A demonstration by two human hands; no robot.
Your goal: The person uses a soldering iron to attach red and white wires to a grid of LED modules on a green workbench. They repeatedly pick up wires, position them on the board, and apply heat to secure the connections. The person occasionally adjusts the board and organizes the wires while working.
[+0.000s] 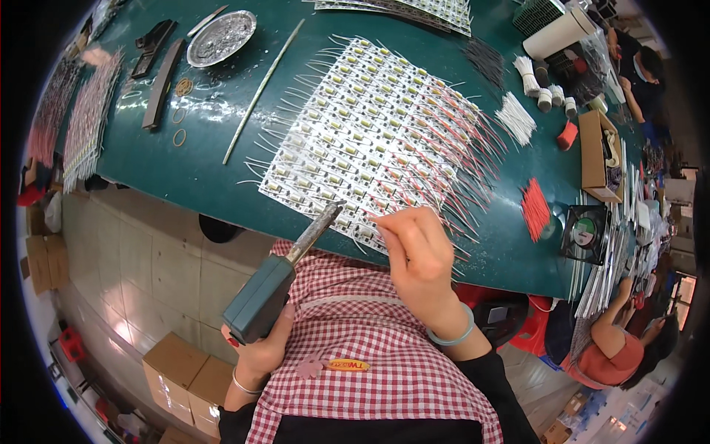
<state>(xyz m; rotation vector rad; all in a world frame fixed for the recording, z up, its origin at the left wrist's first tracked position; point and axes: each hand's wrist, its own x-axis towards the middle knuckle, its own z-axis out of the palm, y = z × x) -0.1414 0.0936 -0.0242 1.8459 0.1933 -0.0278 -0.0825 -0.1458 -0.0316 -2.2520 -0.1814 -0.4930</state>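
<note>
A dark green worktable [200, 174] fills most of the workshop view, its near edge curving past the person's checked apron [384, 399]. Nearest, in front of the apron, the left hand [266, 348] is closed around the green handle of a soldering iron [259, 300]. The iron's long axis slants from the hand at lower left up and away to the right, bringing its metal end over the near part of a large white panel [355, 148]; whether the tip touches the panel cannot be told.

The right hand [425, 244] comes in from the other side, thumb and forefinger pinched together on what looks like the end of a red wire [371, 217]. Its fingertips sit just right of the iron's tip and slightly closer to the body, so both meet above the panel's front rows, with the right hand the nearer to its red-wired side.

The panel lies flat on the table beyond both hands, carrying rows of small yellowish parts, pale wires bristling on its left and red ones on its right. To its right lie loose red wires [535, 209] and, farther off, white wires [516, 118]. At the far left stands a metal dish [191, 56]; more panels [433, 13] lie at the far edge.
</note>
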